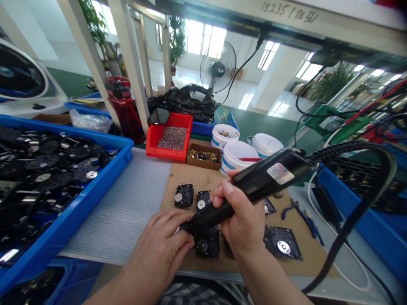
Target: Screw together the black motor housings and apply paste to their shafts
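Left hand [162, 243] is held with its back upward, fingers bent toward the thumb at the front end of a black corded tool [256, 181]; what is pinched there is hidden, so its grip cannot be told. Just beyond these fingers, a square black part [188, 195] with a silver disc [178, 198] is laid on brown cardboard [229, 266]. Beside the fingertips, another black part [208, 248] is partly covered by the tool. By the right hand [243, 216], the tool is firmly grasped, slanted upward to the right, its pale label [280, 173] exposed. Right of this hand, blue-handled pliers [308, 220] are placed.
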The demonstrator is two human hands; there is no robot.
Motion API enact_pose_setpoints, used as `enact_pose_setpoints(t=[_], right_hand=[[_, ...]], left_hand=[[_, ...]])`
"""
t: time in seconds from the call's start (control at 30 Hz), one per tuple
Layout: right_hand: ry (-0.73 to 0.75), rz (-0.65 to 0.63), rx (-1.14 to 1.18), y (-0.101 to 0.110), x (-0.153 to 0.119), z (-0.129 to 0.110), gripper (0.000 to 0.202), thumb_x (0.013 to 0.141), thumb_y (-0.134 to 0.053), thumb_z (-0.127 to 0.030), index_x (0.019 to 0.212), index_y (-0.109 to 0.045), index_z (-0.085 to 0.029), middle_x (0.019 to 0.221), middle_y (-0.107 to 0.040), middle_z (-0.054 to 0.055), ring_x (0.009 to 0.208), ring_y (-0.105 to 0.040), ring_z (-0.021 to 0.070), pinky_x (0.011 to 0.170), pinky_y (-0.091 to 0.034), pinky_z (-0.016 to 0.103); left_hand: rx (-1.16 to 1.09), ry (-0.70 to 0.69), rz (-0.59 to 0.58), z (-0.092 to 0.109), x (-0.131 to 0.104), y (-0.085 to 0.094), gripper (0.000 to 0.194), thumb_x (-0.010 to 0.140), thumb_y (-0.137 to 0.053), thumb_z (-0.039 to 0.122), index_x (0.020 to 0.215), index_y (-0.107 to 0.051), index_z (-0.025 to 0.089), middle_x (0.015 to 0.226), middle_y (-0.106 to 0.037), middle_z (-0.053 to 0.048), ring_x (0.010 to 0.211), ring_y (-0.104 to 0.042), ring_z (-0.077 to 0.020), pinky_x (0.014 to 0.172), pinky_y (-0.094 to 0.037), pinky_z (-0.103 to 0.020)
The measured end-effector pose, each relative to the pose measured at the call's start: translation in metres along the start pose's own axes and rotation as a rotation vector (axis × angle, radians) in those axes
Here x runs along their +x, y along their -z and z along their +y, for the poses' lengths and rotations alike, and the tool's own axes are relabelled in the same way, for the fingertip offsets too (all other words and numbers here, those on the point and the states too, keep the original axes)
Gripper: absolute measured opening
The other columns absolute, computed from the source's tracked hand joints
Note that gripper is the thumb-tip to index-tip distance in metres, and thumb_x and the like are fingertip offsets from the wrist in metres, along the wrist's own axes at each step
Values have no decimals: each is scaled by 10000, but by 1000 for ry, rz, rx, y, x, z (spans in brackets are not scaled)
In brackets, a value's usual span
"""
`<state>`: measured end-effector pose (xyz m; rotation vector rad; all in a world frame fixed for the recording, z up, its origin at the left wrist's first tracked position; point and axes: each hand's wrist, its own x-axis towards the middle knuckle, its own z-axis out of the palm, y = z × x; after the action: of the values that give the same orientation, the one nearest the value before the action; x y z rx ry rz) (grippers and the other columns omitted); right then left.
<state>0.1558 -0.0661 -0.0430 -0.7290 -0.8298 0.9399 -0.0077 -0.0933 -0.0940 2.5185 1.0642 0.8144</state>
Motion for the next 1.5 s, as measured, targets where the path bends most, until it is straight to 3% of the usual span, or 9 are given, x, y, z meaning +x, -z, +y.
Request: enact_pose_setpoints(t=[0.2, 0.4, 1.17, 1.5], right_hand=[[-13, -4, 8, -4, -7, -18, 186, 793, -700, -237, 952, -607, -218, 624, -570, -76, 488, -524, 70, 539, -471, 224], [34, -39, -88, 0, -15, -41, 184, 777, -721, -247, 930, -634, -191, 642, -586, -57, 481, -518, 74, 534, -472, 241], [12, -39, -130, -4, -19, -31, 177, 780, -704, -267, 931, -637, -206, 653, -538, -55, 485, -498, 82, 540, -455, 264], [33, -155, -196, -16, -28, -35, 169, 783, -681, -170, 914, -593, -230, 652, -561, -70, 481, -504, 83, 547, -446, 279]], left_hand=[[-47, 23, 70, -2, -5, -4, 143, 917, -520, 145, 903, -625, 240, 1189, -663, -44, 1134, -549, -266, 922, -455, -495], [-80, 28, 57, -3, -10, -6, 63, 897, -568, 188, 920, -622, 213, 1246, -645, -84, 1200, -513, -290, 940, -495, -512], [-73, 31, 129, -2, -14, -11, 72, 876, -605, 195, 941, -636, 198, 1259, -638, -113, 1158, -539, -318, 892, -522, -555], [-47, 22, 170, -3, -15, -15, 73, 842, -658, 197, 913, -641, 191, 1209, -666, -115, 1101, -578, -326, 845, -539, -541]])
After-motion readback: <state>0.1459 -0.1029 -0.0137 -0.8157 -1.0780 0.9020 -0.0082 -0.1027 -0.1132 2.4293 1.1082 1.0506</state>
